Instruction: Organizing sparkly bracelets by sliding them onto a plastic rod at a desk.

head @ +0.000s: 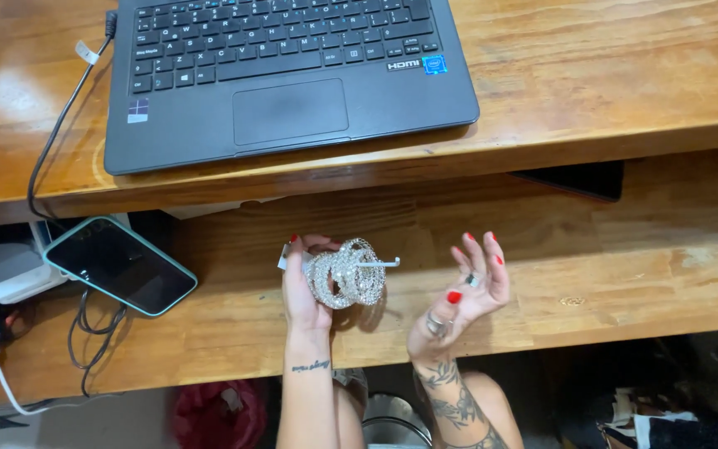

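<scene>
Sparkly silver coil is gripped in left hand; right hand held open, empty; inspection stage, steadying needed next

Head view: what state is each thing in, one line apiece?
Left hand: closed around the sparkly silver bracelets.
Right hand: open, empty, fingers spread.
Laptop: lid open, screen out of frame.
Phone: screen dark, lying face up.

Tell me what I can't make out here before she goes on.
- Dark grey laptop, head view: screen cut off by the top edge.
- Left hand: its grip on the coiled silver rhinestone bracelets partly hidden behind them.
- White tag: too small to read.
- Teal-edged phone: screen dark.
</scene>
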